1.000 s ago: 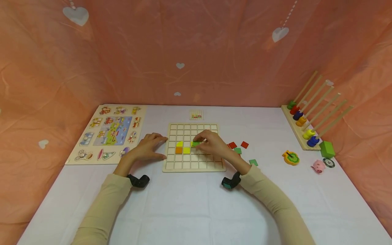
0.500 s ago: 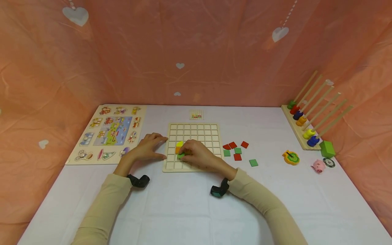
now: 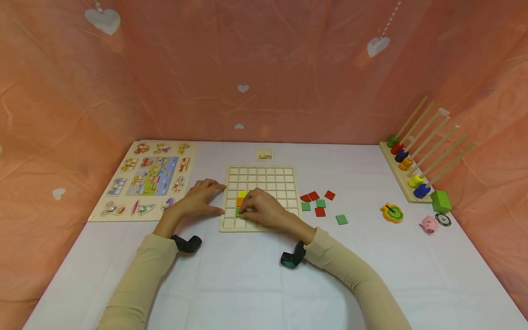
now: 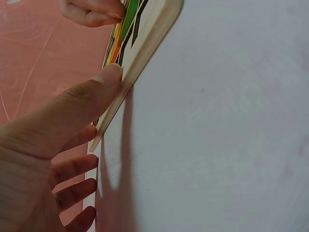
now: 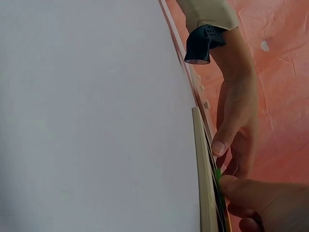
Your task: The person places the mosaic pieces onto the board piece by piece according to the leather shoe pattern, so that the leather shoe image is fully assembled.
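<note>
In the head view a wooden grid board [image 3: 277, 178] lies mid-table. My left hand [image 3: 198, 199] rests at its left side, fingers spread, thumb and index fingertips touching the edge; the left wrist view shows the thumb [image 4: 108, 77] on the rim. My right hand [image 3: 266, 207] is over the lower left of the grid, thumb and fingertips pinching a small green square tile [image 3: 238, 212] at the cell just below an orange tile [image 3: 239, 202]. Above the orange one sits a yellow tile [image 3: 242, 194]. The right hand hides the cells beneath it.
Loose red tiles [image 3: 320, 212] and green tiles [image 3: 341, 219] lie right of the board. A small pattern card [image 3: 265, 154] is behind it. A picture puzzle [image 3: 144, 181] stands left. On the right are a peg stacker [image 3: 406, 172], a green block [image 3: 440, 201] and a toy pig [image 3: 429, 224].
My right hand has moved left and toward me across the board with the green tile, then shifted the tile slightly left into the cell under the orange one. The left hand has stayed put.
</note>
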### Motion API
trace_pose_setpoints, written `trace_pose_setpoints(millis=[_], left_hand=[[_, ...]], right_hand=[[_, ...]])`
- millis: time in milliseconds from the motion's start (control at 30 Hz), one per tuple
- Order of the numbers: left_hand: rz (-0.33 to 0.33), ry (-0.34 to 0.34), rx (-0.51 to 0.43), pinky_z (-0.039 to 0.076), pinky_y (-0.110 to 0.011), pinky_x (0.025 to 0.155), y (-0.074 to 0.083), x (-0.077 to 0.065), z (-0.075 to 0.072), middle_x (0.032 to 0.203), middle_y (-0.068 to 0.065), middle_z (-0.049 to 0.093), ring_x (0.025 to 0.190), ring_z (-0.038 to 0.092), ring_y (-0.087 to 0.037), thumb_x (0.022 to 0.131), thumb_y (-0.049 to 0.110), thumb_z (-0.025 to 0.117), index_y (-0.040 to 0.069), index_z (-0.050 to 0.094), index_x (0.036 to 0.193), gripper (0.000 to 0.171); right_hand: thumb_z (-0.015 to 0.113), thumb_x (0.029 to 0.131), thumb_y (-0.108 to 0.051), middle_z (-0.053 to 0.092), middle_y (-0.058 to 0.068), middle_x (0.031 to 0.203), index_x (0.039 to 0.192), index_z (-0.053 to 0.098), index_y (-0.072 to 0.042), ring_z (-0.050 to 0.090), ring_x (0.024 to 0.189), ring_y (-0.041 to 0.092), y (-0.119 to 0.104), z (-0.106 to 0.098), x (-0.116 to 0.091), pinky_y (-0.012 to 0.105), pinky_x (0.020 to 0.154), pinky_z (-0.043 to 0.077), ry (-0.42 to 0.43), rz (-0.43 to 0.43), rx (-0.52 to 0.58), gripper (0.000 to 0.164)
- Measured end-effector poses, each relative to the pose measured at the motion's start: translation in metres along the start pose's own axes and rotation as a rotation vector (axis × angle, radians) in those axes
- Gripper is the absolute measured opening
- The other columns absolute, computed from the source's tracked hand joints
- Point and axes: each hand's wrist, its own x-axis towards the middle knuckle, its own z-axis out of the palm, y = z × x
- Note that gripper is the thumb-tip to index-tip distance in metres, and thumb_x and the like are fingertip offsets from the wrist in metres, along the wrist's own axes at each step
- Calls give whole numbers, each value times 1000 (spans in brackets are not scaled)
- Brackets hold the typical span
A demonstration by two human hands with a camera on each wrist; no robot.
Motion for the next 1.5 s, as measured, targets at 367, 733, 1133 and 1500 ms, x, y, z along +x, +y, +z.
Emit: trace_pose_setpoints(millis=[367, 733, 1133, 1500], left_hand=[[-5, -1, -11, 26, -57, 100, 1, 0, 0, 134, -20, 40, 123, 32, -39, 75, 36, 76, 6, 47, 135, 73], [-13, 7, 4, 25, -56, 101, 0, 0, -1, 135, -20, 40, 122, 33, -38, 75, 37, 76, 7, 47, 136, 74], [-26, -3, -16, 26, -58, 101, 0, -1, 0, 136, -20, 40, 124, 32, -38, 75, 38, 76, 8, 47, 136, 74], [-17, -6, -9, 27, -57, 101, 0, 1, 1, 135, -19, 40, 123, 32, -37, 75, 38, 76, 8, 46, 136, 74]], right_hand=[[70, 84, -23, 61, -3, 98, 99, 72, -12, 51, 95, 12, 5, -19, -3, 26, 83, 44, -28, 64, 80, 19], [72, 82, -15, 62, 6, 101, 105, 69, -4, 55, 82, 17, 39, -77, -37, 31, 72, 49, 60, 70, 132, 26], [74, 78, -6, 65, 11, 98, 105, 66, -2, 57, 82, 23, 67, -115, -102, 38, 72, 50, 31, 268, 131, 28], [67, 79, 5, 63, 12, 99, 108, 65, 0, 52, 84, 23, 82, -122, -134, 29, 73, 45, -55, 394, 158, 30]])
